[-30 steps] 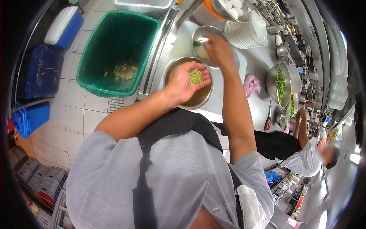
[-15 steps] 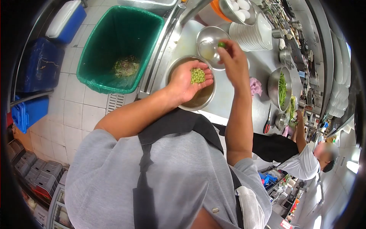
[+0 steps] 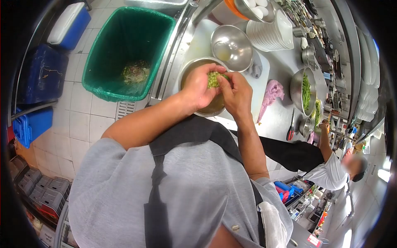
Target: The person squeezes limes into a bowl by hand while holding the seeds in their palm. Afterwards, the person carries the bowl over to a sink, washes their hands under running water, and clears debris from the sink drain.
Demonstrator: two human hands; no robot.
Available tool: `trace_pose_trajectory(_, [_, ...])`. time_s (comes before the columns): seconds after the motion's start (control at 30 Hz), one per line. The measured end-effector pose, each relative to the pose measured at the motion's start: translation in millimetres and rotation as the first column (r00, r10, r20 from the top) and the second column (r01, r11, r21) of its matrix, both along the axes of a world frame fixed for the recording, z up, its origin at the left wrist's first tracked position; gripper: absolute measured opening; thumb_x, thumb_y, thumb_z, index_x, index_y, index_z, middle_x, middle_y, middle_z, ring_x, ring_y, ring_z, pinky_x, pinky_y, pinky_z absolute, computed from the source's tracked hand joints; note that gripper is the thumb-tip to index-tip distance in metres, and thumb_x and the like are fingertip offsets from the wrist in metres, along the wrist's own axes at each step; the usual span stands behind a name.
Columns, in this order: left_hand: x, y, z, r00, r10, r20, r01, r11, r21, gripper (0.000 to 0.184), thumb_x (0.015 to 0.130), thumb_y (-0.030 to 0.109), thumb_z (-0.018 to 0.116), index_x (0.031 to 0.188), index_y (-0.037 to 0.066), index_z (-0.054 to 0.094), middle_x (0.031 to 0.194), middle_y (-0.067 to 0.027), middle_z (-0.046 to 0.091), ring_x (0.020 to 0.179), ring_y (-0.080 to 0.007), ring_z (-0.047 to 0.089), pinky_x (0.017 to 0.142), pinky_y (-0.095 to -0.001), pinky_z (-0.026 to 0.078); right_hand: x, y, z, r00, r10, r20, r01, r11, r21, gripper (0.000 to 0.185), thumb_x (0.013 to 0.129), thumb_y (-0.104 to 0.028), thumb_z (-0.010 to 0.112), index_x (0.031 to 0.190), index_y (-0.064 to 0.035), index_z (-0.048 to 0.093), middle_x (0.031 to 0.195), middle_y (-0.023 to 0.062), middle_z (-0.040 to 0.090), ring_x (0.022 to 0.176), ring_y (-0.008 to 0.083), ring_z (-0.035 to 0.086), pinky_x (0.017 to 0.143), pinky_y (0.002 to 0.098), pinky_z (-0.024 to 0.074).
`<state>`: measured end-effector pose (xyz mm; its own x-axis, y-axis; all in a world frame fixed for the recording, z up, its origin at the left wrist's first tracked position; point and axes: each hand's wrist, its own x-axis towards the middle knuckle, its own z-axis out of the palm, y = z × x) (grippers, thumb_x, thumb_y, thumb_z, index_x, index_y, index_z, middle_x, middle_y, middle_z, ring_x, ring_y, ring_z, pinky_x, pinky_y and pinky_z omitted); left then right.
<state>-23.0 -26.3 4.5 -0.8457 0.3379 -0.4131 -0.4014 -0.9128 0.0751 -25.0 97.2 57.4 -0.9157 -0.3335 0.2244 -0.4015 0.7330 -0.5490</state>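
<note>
My left hand (image 3: 197, 87) is cupped, palm up, around a heap of small pale-green pieces (image 3: 213, 80) that look like peas or chopped beans. Against its fingertips, my right hand (image 3: 237, 95) pinches a round green thing, perhaps a lime piece (image 3: 226, 77), mostly covered by the fingers. Both hands are over a steel bowl (image 3: 215, 111) with brownish contents at the bottom. Just beyond stands a second, shinier steel bowl (image 3: 242, 47) with a little yellowish liquid in it.
A green bin (image 3: 95, 78) with scraps stands left of the steel counter. On the counter are stacked white plates (image 3: 264, 37), a bowl of eggs (image 3: 271, 16), a pink cloth (image 3: 272, 93), scissors (image 3: 290, 133) and a bowl of green beans (image 3: 297, 89). A co-worker (image 3: 326, 173) stands at right.
My right hand has come down and left from above the shiny bowl to meet my left hand, bringing the green thing along. My left hand's fingers have curled in more.
</note>
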Motion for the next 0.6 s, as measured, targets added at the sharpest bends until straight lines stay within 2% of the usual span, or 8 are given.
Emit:
trace_pose_trajectory(0.23, [1,-1,1,1.0,0.014,0.008,-0.014,1.0,-0.012,0.03,0.099,0.022,0.042,0.101,0.0,0.062,0.099,-0.0135,0.065,0.094,-0.0245,0.062,0.088,-0.0387,0.05,-1,-3,-7,0.998,-0.055,0.003,0.055,0.997,-0.061,0.024,0.09,-0.022,0.066,0.079,-0.0018,0.06,0.065,0.0136,0.059,0.056,0.0299,0.057,0.054,0.038,0.0445])
trace_pose_trajectory(0.43, [1,0,-1,1.0,0.018,0.011,-0.017,1.0,-0.01,0.03,0.099,0.022,0.042,0.101,0.0,0.062,0.099,-0.0114,0.065,0.095,-0.024,0.062,0.088,-0.0379,0.051,-1,-2,-11,0.996,-0.079,-0.038,0.076,0.995,-0.071,0.024,0.09,-0.02,0.064,0.075,-0.0014,0.061,0.065,0.0142,0.059,0.055,0.0297,0.057,0.052,0.0376,0.0442])
trace_pose_trajectory(0.6, [1,2,0,1.0,0.011,0.013,-0.011,1.0,-0.02,0.03,0.099,0.022,0.041,0.1,0.0,0.061,0.099,-0.0124,0.064,0.095,-0.0243,0.062,0.089,-0.0408,0.051,0,1,-15,0.991,-0.114,-0.065,0.103,0.983,-0.149,0.024,0.089,-0.017,0.064,0.074,-0.0004,0.059,0.063,0.0133,0.057,0.052,0.0245,0.054,0.051,0.0356,0.0428])
